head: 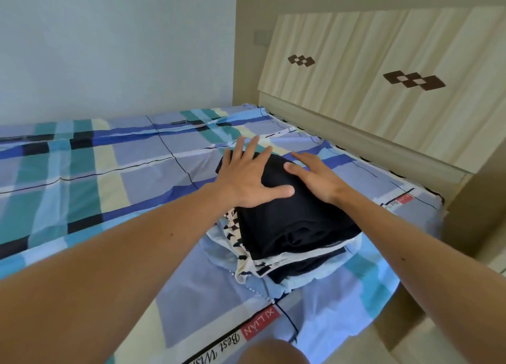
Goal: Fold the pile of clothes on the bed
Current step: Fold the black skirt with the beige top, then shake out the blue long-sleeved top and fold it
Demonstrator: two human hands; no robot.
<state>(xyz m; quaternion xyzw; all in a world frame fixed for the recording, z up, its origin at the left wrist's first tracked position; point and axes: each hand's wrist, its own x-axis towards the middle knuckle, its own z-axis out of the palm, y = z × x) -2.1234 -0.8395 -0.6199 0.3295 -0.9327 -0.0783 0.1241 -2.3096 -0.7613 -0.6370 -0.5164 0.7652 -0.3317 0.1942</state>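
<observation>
A stack of folded clothes sits on the bed near its right side. On top lies a folded black garment [290,218]. Under it show a white garment with black triangles [235,232], another dark piece [306,265] and a pale blue one [301,280] at the bottom. My left hand [246,174] rests flat on the far left part of the black garment, fingers spread. My right hand [312,174] lies flat on its far right part, fingers together. Neither hand grips anything.
The bed is covered by a blue, teal and cream checked sheet [95,177]. A cream wooden headboard [383,89] with brown diamond marks runs along the right. A pale wall stands behind the bed. My knee [271,352] shows at the bottom edge.
</observation>
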